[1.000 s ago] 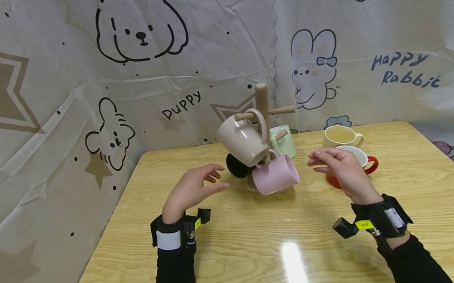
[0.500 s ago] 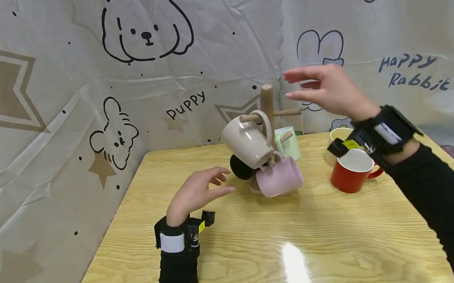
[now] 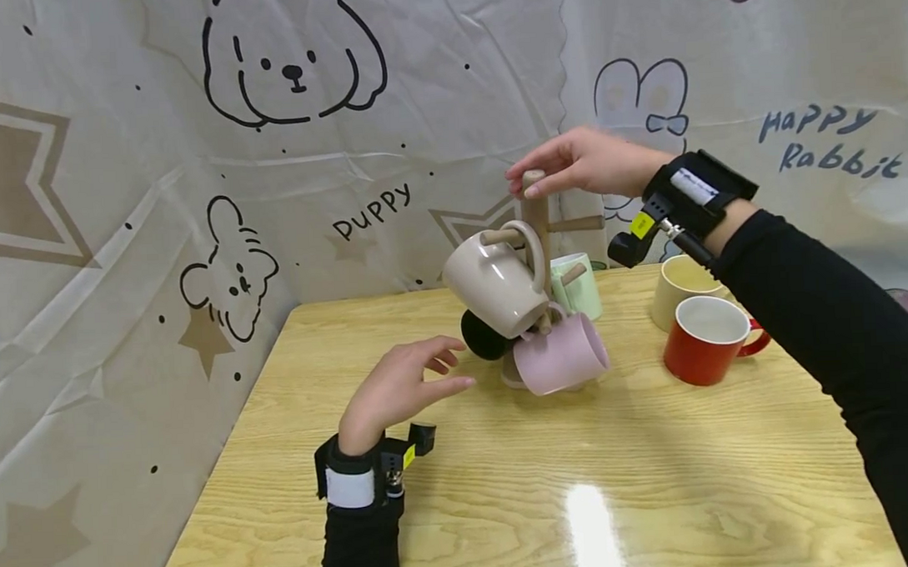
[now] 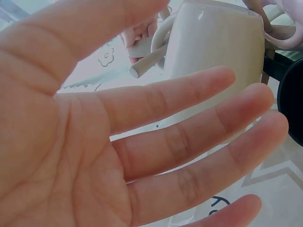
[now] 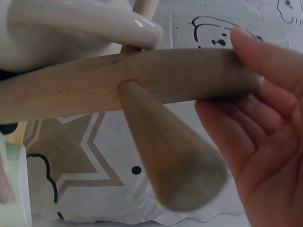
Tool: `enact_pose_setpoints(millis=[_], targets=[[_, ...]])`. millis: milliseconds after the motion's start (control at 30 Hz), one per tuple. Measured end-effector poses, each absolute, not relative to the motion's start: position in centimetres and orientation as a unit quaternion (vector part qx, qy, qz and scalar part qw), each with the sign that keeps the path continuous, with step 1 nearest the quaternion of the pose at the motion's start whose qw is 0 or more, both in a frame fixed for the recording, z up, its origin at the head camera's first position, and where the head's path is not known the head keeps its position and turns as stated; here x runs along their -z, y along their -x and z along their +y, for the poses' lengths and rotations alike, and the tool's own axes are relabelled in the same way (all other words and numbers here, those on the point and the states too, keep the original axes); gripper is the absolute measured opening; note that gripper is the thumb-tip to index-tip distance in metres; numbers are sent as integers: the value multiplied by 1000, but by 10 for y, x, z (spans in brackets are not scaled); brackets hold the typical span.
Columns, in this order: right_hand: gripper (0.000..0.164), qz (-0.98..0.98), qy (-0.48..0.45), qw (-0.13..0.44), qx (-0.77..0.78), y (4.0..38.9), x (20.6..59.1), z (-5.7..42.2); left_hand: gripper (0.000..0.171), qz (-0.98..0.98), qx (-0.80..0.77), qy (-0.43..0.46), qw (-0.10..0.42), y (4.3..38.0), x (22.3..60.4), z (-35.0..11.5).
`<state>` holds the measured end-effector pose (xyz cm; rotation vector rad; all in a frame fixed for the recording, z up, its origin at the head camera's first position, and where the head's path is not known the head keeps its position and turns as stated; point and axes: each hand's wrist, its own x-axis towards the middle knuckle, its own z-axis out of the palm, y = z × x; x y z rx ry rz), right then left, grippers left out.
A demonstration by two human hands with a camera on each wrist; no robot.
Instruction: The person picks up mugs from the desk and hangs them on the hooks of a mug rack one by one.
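Note:
A wooden mug tree (image 3: pixel 537 214) stands on the table, and the thumb and fingers of my right hand (image 3: pixel 603 160) grip the top of its post (image 5: pixel 175 73). A cream mug (image 3: pixel 487 282) hangs tilted on an upper peg. Lower down hang a pink mug (image 3: pixel 558 359), a light green mug (image 3: pixel 583 289) and a black mug (image 3: pixel 482 336), the last partly hidden. Left of the tree, my left hand (image 3: pixel 397 385) hovers with loosely bent fingers and holds nothing. Those fingers (image 4: pixel 180 142) are apart from the cream mug in the left wrist view.
On the right of the table (image 3: pixel 491 499) stand a red mug (image 3: pixel 700 350) with a white inside and, behind it, a yellow mug (image 3: pixel 672 297). One upper peg (image 3: pixel 578 224) points right with no mug on it. A printed cloth (image 3: pixel 344 154) hangs behind.
My right hand has risen from beside the red mug, moved left and taken hold of the top of the mug tree's post. My left hand has barely moved.

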<state>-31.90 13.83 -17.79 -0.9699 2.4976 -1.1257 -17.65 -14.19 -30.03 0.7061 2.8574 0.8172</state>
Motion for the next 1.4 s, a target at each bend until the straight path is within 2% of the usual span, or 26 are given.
enact_pose_setpoints(millis=[133,300,633,967,1267,1400], targets=[[39,825,330,153,432,327,185,138,43,933,-268,-238,44,176,302,-140],[33,808,340,154,455,330,193,141,44,932,-265,-241,44,175,302,-138],[26,811,322,75,482,321,204,136,44,934,-248,-253,43,176,302,-134],[29,820,294,12,490,312,210,132,43,936,-235,-258,49,175,304,-127],[36,852,201,-24,483,300,210,123,42,932,-239,-270,47,176,306,-127],[38,867,157,-60,469,291,209,116,42,932,-243,-266,48,176,305,-127]])
